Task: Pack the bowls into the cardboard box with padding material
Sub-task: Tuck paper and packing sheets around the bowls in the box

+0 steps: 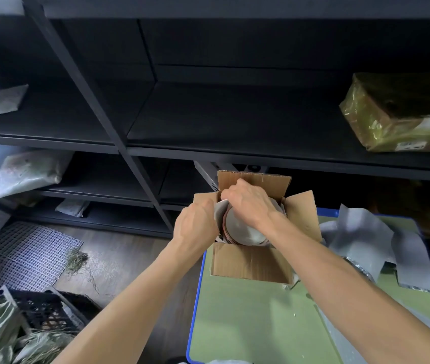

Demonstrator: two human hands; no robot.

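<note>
An open cardboard box (pixel 250 264) stands at the far left corner of a green table (pixel 255 319), flaps spread out. Inside it lies a stack of pale bowls with brown rims (pixel 240 229). A sheet of white padding (pixel 220 210) stands between the bowls and the box's left wall. My left hand (pixel 195 224) grips that sheet at the box's left edge. My right hand (pixel 250 200) reaches over the bowls, its fingers curled down at the top of the same sheet near the far left corner. The bowls' far side is hidden under my right hand.
Loose grey padding sheets (pixel 366 240) lie on the table right of the box. Dark metal shelving (pixel 135 153) stands close behind, holding a taped parcel (pixel 397 116) and grey bags (pixel 27 172). On the floor at left are a white mesh mat (pixel 25 256) and a black crate (pixel 43 311).
</note>
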